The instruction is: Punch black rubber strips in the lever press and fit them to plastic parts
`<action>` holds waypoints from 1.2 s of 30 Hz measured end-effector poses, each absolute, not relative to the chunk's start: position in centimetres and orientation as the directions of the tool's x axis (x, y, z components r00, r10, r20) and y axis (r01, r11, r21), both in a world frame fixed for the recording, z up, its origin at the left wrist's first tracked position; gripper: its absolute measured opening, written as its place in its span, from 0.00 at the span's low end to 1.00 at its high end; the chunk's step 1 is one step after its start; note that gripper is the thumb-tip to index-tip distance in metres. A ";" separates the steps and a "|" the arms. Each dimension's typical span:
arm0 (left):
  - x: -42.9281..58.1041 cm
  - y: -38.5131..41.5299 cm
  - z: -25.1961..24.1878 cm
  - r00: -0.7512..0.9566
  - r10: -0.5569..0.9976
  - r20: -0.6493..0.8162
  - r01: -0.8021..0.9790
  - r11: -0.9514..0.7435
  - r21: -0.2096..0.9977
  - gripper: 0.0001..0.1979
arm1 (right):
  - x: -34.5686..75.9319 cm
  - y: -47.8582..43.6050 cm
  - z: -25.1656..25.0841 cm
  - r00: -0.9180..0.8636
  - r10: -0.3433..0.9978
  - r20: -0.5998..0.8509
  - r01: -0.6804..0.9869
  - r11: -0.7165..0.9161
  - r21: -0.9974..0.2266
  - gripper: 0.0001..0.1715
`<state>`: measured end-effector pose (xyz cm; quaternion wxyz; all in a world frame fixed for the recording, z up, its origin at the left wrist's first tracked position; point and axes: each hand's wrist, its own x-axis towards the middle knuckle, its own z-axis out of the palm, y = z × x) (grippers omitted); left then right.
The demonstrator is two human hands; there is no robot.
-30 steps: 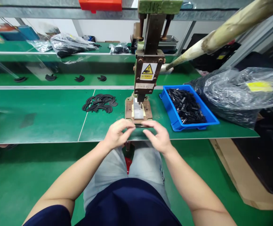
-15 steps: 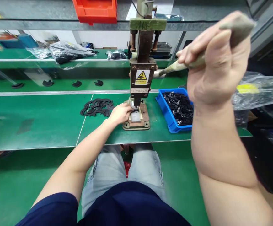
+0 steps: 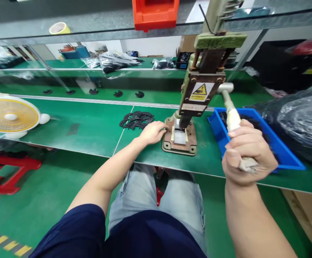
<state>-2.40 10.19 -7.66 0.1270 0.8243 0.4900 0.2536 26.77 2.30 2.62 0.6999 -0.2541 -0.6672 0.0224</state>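
A hand press (image 3: 203,77) stands on the green table, a yellow warning label on its front. My right hand (image 3: 249,150) is wrapped round its tape-covered lever (image 3: 232,116), which slopes toward me from a metal hub. The dark ram (image 3: 185,122) is down over a fixture with a pale block (image 3: 179,137) on the brown base (image 3: 168,139). Whether the ram touches a part is hidden. My left hand (image 3: 154,132) rests at the base's left edge, fingers loosely extended, nothing visible in them. Just left of it lies a pile of black curved parts (image 3: 136,120).
Right of the press sits a blue bin (image 3: 282,152) of small black parts, partly behind my right hand. Several black pieces (image 3: 118,94) line the strip behind the table. A fan (image 3: 10,116) stands far left. An orange bin (image 3: 156,16) hangs above.
My right hand has come down with the lever from high up to near table level. My left hand has drawn back from under the ram to the base's edge. The view has turned left.
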 end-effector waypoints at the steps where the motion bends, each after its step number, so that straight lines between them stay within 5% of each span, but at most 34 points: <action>1: -4.3 10.0 -7.8 0.332 0.901 0.281 0.787 -0.428 0.444 0.15 | 26.6 2.6 2.6 0.131 0.342 0.931 0.298 0.882 -0.366 0.21; 7: -15.9 9.2 -8.3 0.044 0.984 0.171 0.963 -0.087 0.255 0.18 | 26.7 3.8 2.2 0.112 0.270 0.956 0.227 0.930 -0.290 0.20; 22: -11.7 13.9 -6.2 0.417 0.897 -0.147 0.904 -0.427 -0.036 0.22 | 26.9 4.4 2.0 0.103 0.214 0.971 0.207 0.951 -0.231 0.19; 30: -10.5 15.0 -5.7 0.580 0.811 -0.069 0.803 -0.584 -0.113 0.20 | 26.9 3.9 2.1 0.094 0.242 0.966 0.228 0.939 -0.257 0.17; 36: -9.9 15.9 -6.8 0.538 0.842 -0.025 0.840 -0.539 -0.059 0.16 | 26.9 3.5 2.3 0.092 0.252 0.963 0.232 0.935 -0.267 0.16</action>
